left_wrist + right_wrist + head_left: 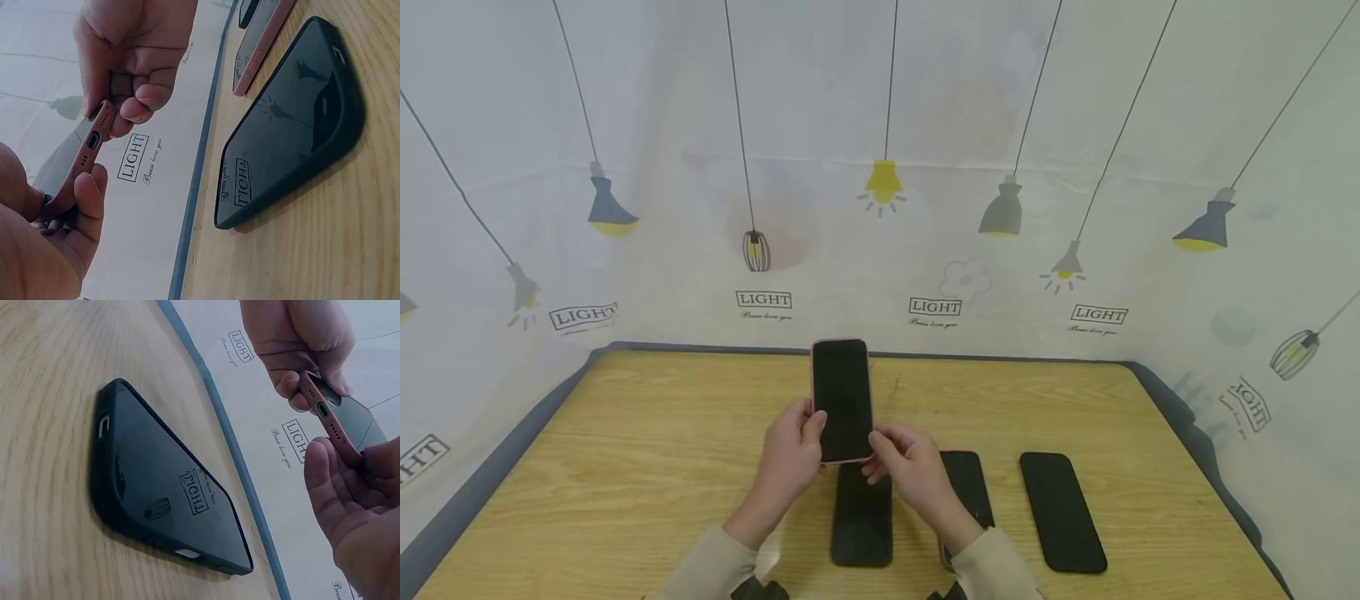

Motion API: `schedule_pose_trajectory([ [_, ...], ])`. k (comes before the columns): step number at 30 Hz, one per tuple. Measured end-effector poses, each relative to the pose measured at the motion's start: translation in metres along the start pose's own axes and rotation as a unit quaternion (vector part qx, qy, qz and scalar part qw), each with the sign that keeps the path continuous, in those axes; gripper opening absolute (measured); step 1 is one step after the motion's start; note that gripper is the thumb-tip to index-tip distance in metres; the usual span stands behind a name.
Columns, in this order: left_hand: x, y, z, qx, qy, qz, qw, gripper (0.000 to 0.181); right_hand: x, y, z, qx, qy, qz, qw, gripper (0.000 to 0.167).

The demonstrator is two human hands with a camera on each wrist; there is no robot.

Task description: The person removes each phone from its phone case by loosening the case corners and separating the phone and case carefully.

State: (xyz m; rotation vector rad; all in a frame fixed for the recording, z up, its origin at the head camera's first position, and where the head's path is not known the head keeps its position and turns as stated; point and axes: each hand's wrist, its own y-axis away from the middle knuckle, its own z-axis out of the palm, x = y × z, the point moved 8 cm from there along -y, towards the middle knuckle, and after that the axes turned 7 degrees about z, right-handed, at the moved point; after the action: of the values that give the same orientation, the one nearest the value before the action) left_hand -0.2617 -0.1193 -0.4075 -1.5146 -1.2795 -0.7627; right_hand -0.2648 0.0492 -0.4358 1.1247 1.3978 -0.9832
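A smartphone in a pink case [842, 392] is held up above the table, dark screen towards me. My left hand [788, 454] grips its lower left side, thumb over the front edge. At the lower right corner, my right hand [913, 467] pinches the case edge between thumb and fingers. The left wrist view shows the phone's bottom end [94, 140] with its charging port and speaker holes. Below the hands, a phone in a black case [862, 525] lies face up on the table. The back of the held phone is hidden in the head view.
Another phone [967, 483] lies partly under my right forearm; the left wrist view shows a pink-edged phone [259, 47]. Farther right lies a black phone [1063, 512]. The wooden table [625, 467] meets a pale sheet printed with lamps [850, 100] at its back and sides.
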Motion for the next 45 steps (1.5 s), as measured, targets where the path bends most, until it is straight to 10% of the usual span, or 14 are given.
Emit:
schedule_pose_trajectory([
  [26, -0.006, -0.001, 0.003, -0.001, 0.027, -0.015, 0.9995, 0.016, 0.012, 0.007, 0.009, 0.011, -0.179, 0.061, 0.9819, 0.034],
  [39, -0.014, 0.002, 0.009, -0.027, 0.183, -0.051, 0.9814, 0.022, 0.018, 0.003, 0.012, -0.02, -0.221, 0.111, 0.9686, 0.034],
  [45, -0.015, 0.001, 0.005, -0.023, 0.184, -0.06, 0.9808, 0.022, 0.022, 0.001, 0.01, -0.023, -0.196, 0.122, 0.9728, 0.026],
])
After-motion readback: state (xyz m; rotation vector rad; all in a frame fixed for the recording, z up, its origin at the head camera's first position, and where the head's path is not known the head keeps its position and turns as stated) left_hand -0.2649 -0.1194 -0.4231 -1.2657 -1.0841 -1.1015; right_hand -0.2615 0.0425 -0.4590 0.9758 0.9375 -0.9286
